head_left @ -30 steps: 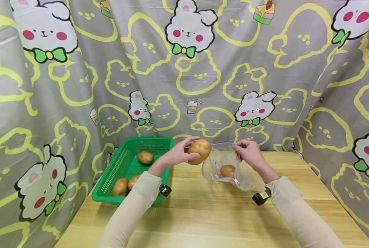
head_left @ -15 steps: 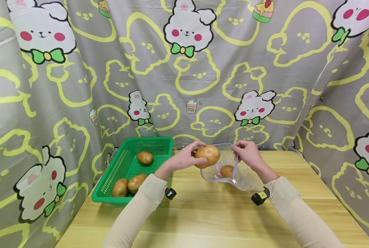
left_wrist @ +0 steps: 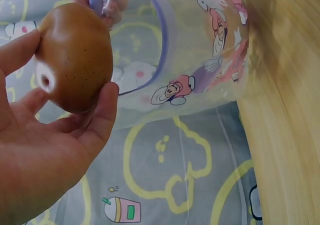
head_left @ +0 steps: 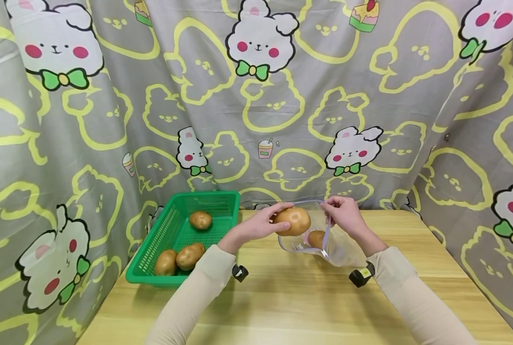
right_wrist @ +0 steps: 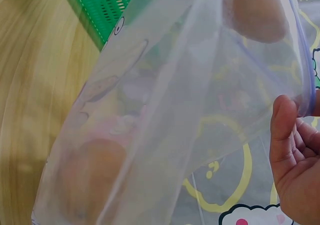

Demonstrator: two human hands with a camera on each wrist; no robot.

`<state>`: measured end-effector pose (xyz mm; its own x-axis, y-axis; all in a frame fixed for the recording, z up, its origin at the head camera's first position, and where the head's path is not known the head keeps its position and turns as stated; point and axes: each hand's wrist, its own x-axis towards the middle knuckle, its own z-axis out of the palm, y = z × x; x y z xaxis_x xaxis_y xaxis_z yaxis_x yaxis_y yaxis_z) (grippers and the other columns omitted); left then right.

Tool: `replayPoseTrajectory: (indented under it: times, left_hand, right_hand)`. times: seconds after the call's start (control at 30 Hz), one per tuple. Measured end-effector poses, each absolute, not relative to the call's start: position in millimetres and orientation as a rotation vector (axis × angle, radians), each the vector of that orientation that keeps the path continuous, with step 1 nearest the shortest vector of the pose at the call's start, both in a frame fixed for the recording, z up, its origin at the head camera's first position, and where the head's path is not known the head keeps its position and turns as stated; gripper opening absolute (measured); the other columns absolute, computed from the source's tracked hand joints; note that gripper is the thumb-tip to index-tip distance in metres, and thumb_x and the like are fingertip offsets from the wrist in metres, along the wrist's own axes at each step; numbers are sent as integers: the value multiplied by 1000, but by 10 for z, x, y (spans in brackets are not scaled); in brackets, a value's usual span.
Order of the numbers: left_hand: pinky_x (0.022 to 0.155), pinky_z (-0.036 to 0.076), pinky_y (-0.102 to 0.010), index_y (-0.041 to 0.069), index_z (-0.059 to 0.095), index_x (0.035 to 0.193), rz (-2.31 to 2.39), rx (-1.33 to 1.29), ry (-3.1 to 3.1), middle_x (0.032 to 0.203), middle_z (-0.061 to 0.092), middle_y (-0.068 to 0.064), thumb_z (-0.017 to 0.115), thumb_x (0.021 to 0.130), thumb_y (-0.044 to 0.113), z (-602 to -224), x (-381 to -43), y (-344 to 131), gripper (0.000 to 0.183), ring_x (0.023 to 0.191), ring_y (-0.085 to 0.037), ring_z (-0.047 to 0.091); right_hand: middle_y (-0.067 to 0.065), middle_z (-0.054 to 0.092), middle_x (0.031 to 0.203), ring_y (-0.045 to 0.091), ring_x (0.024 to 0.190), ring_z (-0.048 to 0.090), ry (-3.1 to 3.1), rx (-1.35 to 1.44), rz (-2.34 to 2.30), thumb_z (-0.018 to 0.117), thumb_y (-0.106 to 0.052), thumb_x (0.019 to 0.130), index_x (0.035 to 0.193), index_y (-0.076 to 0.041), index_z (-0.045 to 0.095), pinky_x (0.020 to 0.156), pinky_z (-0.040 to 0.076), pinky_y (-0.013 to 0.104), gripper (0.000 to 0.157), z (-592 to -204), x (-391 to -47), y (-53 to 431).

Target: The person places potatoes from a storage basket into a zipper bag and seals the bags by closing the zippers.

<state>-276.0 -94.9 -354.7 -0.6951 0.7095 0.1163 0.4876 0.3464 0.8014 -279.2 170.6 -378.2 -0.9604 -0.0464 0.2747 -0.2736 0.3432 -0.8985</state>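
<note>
My left hand grips a brown potato with thumb and fingers, right at the mouth of a clear zip bag. In the left wrist view the same potato shows a small dark pit, and the bag's purple-edged opening lies just beyond it. My right hand pinches the bag's rim at its upper right, as the right wrist view also shows, with thumb on the rim. Inside the bag sits another potato, blurred through the plastic. Cartoon figures are printed on the bag.
A green plastic basket stands at the table's left with 3 potatoes in it, one potato towards the back. The wooden table extends in front of both arms. A patterned curtain hangs behind and at both sides.
My left hand has moved right and slightly down, bringing its potato from beside the bag to its mouth. The right hand keeps its pinch on the rim, almost unmoved.
</note>
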Motion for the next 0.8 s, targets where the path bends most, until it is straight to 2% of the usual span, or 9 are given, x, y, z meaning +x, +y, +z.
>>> replayPoseTrajectory:
  times: [0.2, 0.43, 0.8]
  left_hand:
    - [93, 42, -34, 10, 40, 143, 1271, 1100, 2370, 138, 44, -10, 59, 95, 16, -3566, -2743, -906, 52, 114, -23, 49]
    - [87, 46, -28, 10, 43, 140, 1146, 1136, 2539, 132, 51, -4, 66, 90, 25, -3611, -2714, -818, 57, 109, -16, 54]
    - [83, 46, -24, 11, 49, 135, 1081, 1133, 2626, 123, 58, -3, 73, 84, 27, -3604, -2681, -729, 59, 107, -14, 56]
  right_hand:
    - [8, 58, 58, 14, 45, 54, -2404, 293, 1654, 63, -17, 92, 91, 12, 63, 46, 49, 28, 28, -3786, -2813, 1697]
    - [7, 58, 58, 15, 46, 55, -2403, 275, 1657, 63, -17, 91, 86, 6, 64, 47, 49, 29, 24, -3767, -2802, 1700]
    - [6, 57, 59, 12, 46, 54, -2375, 251, 1697, 62, -15, 92, 92, 10, 64, 46, 49, 28, 25, -3734, -2804, 1722]
